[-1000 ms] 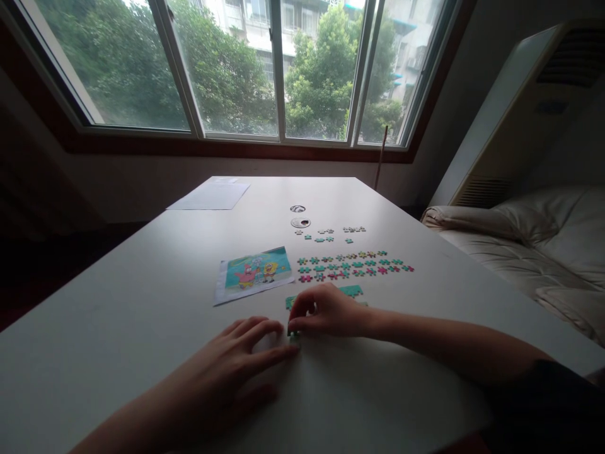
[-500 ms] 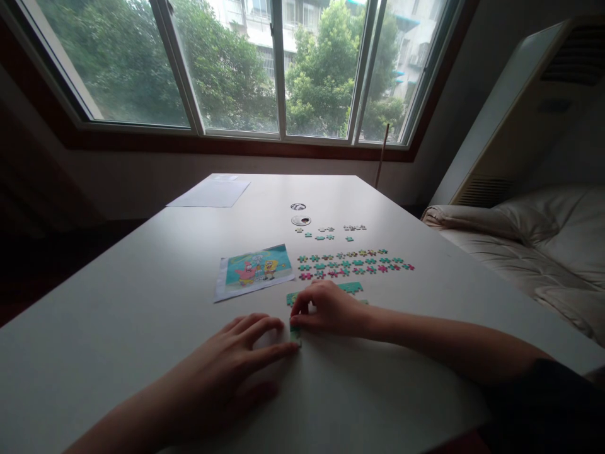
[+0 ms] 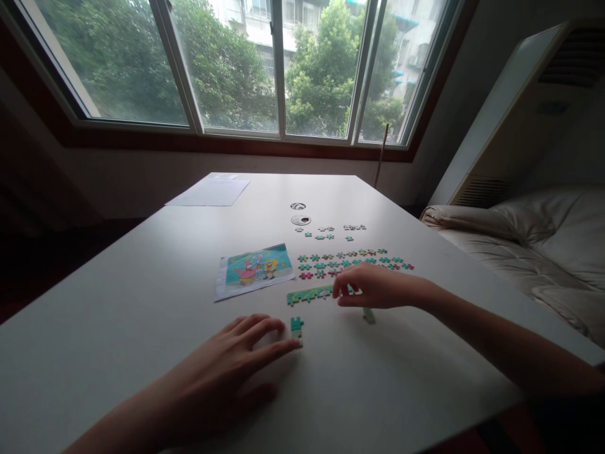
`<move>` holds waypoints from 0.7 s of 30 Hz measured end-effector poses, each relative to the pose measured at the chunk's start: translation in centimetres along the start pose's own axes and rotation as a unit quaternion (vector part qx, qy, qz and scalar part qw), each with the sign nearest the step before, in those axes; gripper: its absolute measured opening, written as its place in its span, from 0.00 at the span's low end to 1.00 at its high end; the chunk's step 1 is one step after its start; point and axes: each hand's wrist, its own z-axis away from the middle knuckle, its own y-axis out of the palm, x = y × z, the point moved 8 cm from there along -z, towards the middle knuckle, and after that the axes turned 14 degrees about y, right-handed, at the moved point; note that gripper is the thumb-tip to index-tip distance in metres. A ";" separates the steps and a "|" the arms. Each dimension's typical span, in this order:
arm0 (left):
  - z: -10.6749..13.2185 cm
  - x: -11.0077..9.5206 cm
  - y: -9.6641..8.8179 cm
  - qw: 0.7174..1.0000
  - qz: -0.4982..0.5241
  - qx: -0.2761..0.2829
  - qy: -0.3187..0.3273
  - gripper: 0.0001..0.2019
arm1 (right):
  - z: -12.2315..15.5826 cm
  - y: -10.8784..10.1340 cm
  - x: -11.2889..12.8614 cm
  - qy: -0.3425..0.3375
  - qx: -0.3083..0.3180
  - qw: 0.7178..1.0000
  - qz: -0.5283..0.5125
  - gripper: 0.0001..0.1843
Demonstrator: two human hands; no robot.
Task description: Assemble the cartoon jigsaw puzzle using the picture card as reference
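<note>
My left hand (image 3: 250,347) rests on the white table with its fingers spread. Its index fingertip touches the lower end of a short upright column of joined jigsaw pieces (image 3: 296,326), teal at the top and paler below. My right hand (image 3: 371,285) hovers over the right end of a long joined puzzle strip (image 3: 307,294), its fingers loosely bent. A gap shows between them, and I see no piece in them. That hand hides part of the strip and some loose pieces. A small pale green joined section (image 3: 368,315) lies just below my right wrist.
Rows of loose jigsaw pieces (image 3: 320,267) lie beyond the strip, with several more pieces (image 3: 324,237) farther back. A printed cartoon picture (image 3: 258,268) is to their left. Two round discs (image 3: 301,220) and a white sheet (image 3: 208,192) lie toward the table's far end. A sofa (image 3: 510,233) stands at right.
My right hand has left the short column and moved right and away from me, over the strip's right end. The column stays in place, now uncovered. My left hand has barely moved.
</note>
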 end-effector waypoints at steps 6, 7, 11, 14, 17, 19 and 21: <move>0.2 0.3 0.3 1.000 0.000 0.018 -0.014 0.28 | 2.9 -1.1 -5.0 0.079 0.015 0.997 -0.005 0.12; 0.2 0.3 0.3 1.000 -0.002 0.018 -0.014 0.28 | 3.2 -1.1 -5.4 0.086 0.016 0.996 -0.003 0.12; 0.1 0.0 0.1 1.000 0.007 0.003 -0.001 0.27 | 3.5 -1.0 -5.5 0.094 0.022 0.995 -0.004 0.11; -0.1 -0.2 0.1 1.000 0.015 0.002 0.001 0.28 | 3.3 -0.4 -5.1 0.088 0.025 0.996 -0.003 0.11; -0.3 -0.3 0.2 1.000 0.015 0.011 0.000 0.28 | 3.0 0.1 -5.1 0.089 0.027 0.996 0.008 0.09; -0.3 -0.3 0.3 1.000 0.012 0.016 -0.001 0.27 | 2.9 0.4 -5.2 0.091 0.030 0.995 0.012 0.08; -0.3 -0.4 0.3 1.000 0.009 0.022 0.000 0.27 | 2.9 0.6 -5.3 0.090 0.037 0.995 0.010 0.08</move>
